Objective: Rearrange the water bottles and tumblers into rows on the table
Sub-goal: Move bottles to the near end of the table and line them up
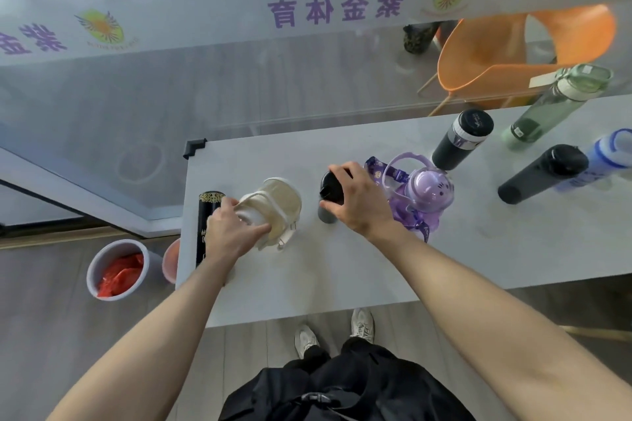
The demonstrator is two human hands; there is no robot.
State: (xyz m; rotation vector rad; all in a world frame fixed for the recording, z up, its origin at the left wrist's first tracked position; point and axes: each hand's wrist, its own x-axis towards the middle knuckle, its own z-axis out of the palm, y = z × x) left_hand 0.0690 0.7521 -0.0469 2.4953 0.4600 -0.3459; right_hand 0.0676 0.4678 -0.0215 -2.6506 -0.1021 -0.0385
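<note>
Bottles and tumblers are seen standing on the white table (342, 270), partly sorted. At the left end a near row is forming: a black cylinder with gold trim (207, 215), a cream bottle (277, 205), a small dark tumbler (330, 196) and a purple bottle with a strap (424, 195), set side by side. Further right, well apart from these, a black tumbler with a silver band (460, 140), a green clear bottle (547, 109), a tall dark flask (540, 174) and a blue-and-white bottle (605, 157) are noted, loosely placed.

The left hand (232, 232) is closed on the top of the cream bottle; the right hand (355, 202) is closed over the lid of the small dark tumbler. Whether either is lifted off the table cannot be told.

Step judged in hand: spacing of two pieces within the near row. Task judged roughly half done. Next move would call for both pieces to be set upright in line, evenly spaced, then released; the four on the right remain to be aligned. The purple bottle's strap lies close to the right hand and could be snagged.
</note>
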